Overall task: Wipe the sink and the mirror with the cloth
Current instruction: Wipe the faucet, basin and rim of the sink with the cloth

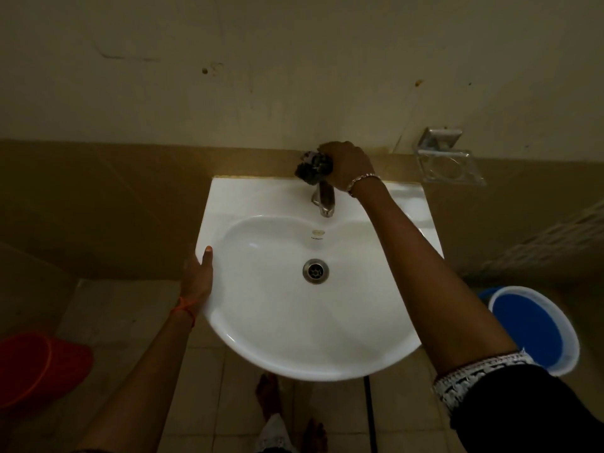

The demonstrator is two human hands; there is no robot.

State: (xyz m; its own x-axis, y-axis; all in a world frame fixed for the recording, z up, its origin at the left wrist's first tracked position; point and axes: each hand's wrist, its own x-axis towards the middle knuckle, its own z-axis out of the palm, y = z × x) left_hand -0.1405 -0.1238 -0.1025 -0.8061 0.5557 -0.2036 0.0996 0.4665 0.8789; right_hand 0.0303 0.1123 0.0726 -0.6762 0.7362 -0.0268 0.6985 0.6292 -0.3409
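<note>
Right hand (348,165) clutched cloth (312,168) atop tap (323,199), behind sink (294,328) bowl; left hand (197,279) braced near rim, fingers hidden.

Sink basin (271,315) open, tap (323,199), cloth (312,168) and right hand (346,165) crowd back rim, soap dish (449,166) beside

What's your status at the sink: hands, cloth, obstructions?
Right hand grips dark cloth on the tap top. Left hand holds the sink by its left rim. Mirror not in view. No obstruction seen.
</note>
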